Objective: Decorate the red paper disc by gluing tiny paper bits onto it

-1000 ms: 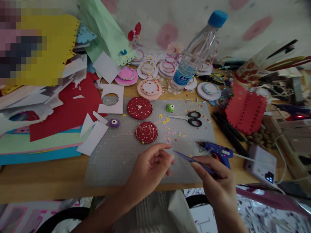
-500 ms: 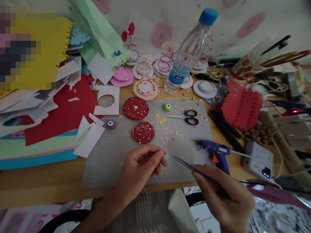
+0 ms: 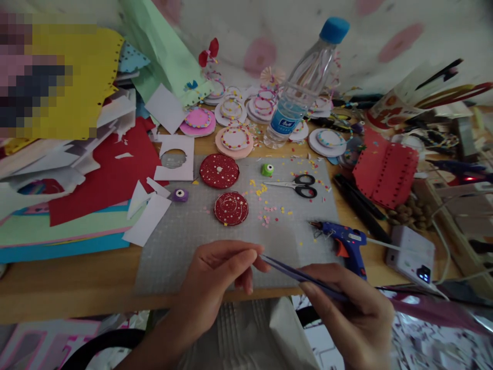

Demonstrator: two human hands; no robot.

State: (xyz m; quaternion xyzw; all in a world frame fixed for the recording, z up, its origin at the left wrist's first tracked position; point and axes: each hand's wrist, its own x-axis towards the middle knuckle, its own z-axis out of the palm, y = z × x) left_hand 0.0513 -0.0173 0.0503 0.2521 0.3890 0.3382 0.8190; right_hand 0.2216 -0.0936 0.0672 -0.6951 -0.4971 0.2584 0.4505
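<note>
My right hand [image 3: 346, 308] grips a pair of dark blue tweezers [image 3: 304, 277], whose tips point left and meet the fingertips of my left hand [image 3: 227, 272]. Thumb and forefinger of that left hand are pinched together; whatever sits between them is too small to make out. Just beyond lie two red speckled discs, a smaller one [image 3: 231, 208] nearer me and a larger one [image 3: 219, 170] behind it, on the grey cutting mat [image 3: 173, 257]. Tiny pink and yellow paper bits [image 3: 265, 218] are scattered to their right.
Scissors [image 3: 304, 186], a green punch [image 3: 267, 169] and a purple punch [image 3: 180, 195] rest on the mat. A blue glue gun [image 3: 342, 239] lies right, by a white power bank [image 3: 410, 254]. A water bottle [image 3: 285, 118] stands behind; paper sheets [image 3: 103, 185] pile up left.
The tweezers in my right hand have moved left, and their tips now reach my left fingertips. The whole view has shifted slightly.
</note>
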